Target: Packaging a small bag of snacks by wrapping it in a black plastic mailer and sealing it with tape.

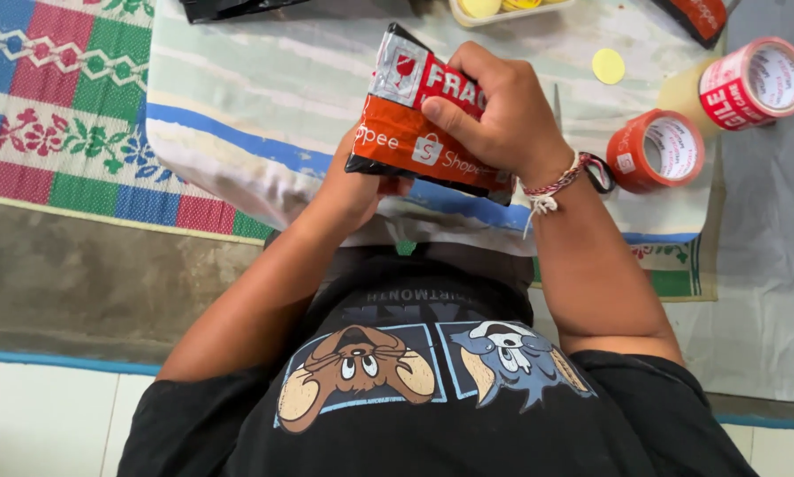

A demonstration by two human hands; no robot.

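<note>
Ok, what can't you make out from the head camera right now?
- Left hand: fingers hidden behind the parcel.
- Parcel's underside: faces away from the camera.
- Tray and black bag: cut off by the top edge.
- Right hand: covers part of the parcel's face.
- Far tape roll: partly cut by the right edge.

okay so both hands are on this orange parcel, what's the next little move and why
Probably press the loose end flap flat. The right hand grips the top of the orange parcel and the left hand supports it from below, above the striped cloth. The upper left end looks crumpled and raised. Two red tape rolls lie close by.
</note>
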